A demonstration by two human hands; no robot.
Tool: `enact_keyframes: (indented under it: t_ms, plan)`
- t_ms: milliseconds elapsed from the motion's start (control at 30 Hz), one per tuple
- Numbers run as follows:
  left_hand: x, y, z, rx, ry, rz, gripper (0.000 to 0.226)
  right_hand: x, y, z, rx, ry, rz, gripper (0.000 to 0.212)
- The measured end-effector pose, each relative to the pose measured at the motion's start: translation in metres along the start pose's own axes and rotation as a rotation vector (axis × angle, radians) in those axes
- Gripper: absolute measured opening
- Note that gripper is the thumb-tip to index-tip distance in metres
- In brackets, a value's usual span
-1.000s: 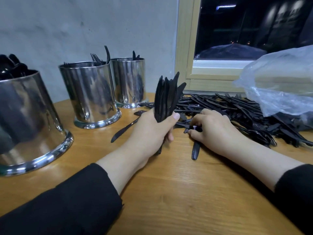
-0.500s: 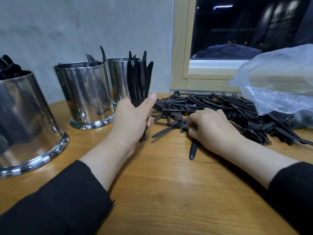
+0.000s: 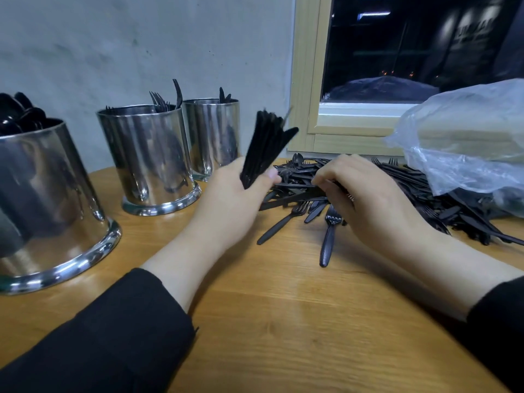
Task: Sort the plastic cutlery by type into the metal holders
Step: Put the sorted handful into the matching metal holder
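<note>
Gripping a fanned bundle of black plastic knives [image 3: 265, 148] upright, the left hand [image 3: 235, 199] is wrapped tight around their handles, near the farthest steel holder [image 3: 211, 137]. The right hand [image 3: 365, 199] pinches one piece from the loose cutlery pile [image 3: 402, 191] on the wooden table [image 3: 283, 321]. Checking each blade before adding it should keep forks out. Three shiny cylindrical holders stand left; the middle one [image 3: 147, 160] shows fork tines, the nearest [image 3: 42, 199] spoon bowls.

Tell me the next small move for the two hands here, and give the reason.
Probably the right hand should lift out the piece it is pinching from the cutlery pile and, if a knife, pass it to the knife bundle held upright in the left hand.
</note>
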State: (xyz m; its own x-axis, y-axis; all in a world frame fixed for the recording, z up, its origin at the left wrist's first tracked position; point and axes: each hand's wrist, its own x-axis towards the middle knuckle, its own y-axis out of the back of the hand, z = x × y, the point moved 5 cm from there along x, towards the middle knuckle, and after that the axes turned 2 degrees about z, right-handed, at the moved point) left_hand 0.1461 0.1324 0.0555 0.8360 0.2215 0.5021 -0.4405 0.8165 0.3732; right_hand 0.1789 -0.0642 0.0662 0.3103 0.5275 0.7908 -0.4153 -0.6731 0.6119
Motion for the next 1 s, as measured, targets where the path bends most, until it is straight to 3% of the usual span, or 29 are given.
enact_keyframes:
  t_ms: [167,300,367,433,500,600,733,867,1000]
  plan:
    - [-0.009,-0.02,0.005,-0.106,-0.003,-0.209,0.019,0.002,0.01,-0.01,0.116,-0.086,0.111,0.009]
    - [-0.003,-0.014,-0.006,-0.072,0.053,-0.064,0.032,0.001,0.023,0.004,0.147,-0.305,0.259,0.015]
    - [0.002,-0.008,-0.014,-0.132,0.109,0.041,0.039,-0.001,0.021,0.014,0.115,-0.412,0.154,0.015]
    - [0.002,-0.007,-0.021,-0.164,0.15,0.074,0.035,-0.007,0.009,0.026,0.017,-0.537,-0.117,0.037]
    - [-0.001,-0.014,-0.027,-0.207,0.204,0.001,0.03,-0.016,-0.005,0.031,-0.116,-0.638,-0.403,0.051]
    - [-0.007,-0.026,-0.027,-0.203,0.255,-0.147,0.024,-0.025,-0.016,0.03,-0.247,-0.709,-0.633,0.058]
    - [-0.008,-0.026,-0.025,-0.116,0.241,-0.172,0.032,-0.026,-0.021,0.026,-0.303,-0.751,-0.706,0.05]
    - [-0.008,-0.023,-0.027,-0.198,0.29,-0.113,0.026,-0.026,-0.015,0.022,-0.258,-0.78,-0.734,0.033]
    - [-0.007,-0.02,-0.029,-0.301,0.315,-0.057,0.025,-0.027,-0.014,0.019,-0.181,-0.804,-0.748,0.032]
